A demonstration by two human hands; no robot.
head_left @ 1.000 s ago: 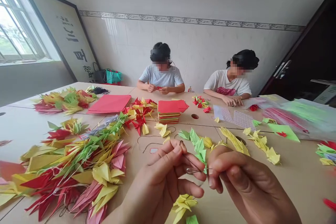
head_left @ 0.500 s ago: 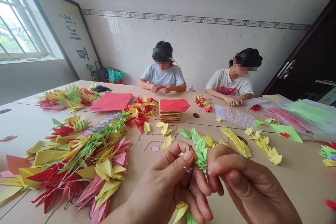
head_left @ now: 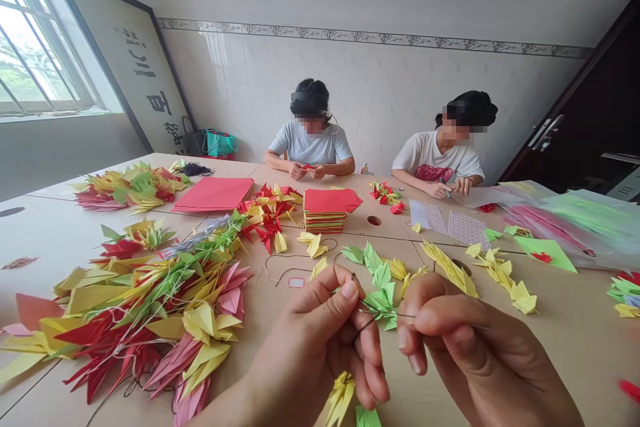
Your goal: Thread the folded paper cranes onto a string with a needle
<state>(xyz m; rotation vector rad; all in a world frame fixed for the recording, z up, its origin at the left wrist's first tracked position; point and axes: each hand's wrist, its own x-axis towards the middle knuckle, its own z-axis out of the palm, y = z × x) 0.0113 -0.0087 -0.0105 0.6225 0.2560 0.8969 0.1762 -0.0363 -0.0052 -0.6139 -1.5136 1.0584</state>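
Cord [head_left: 367, 326] is running between both hands, the left hand [head_left: 317, 330] pinching it, other fingers loosely curled; the right hand [head_left: 475, 337] is pinching fine wire [head_left: 407, 315], probably best kept steady. Farther, green folded paper [head_left: 381, 275] is lying.

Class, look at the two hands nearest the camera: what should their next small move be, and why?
Probably to hold the thin wire steady in the right hand while the left hand eases the dark cord towards it. The left pinches the cord, the right pinches the wire, and the two come close between the hands; whether they are already joined is too small to tell.
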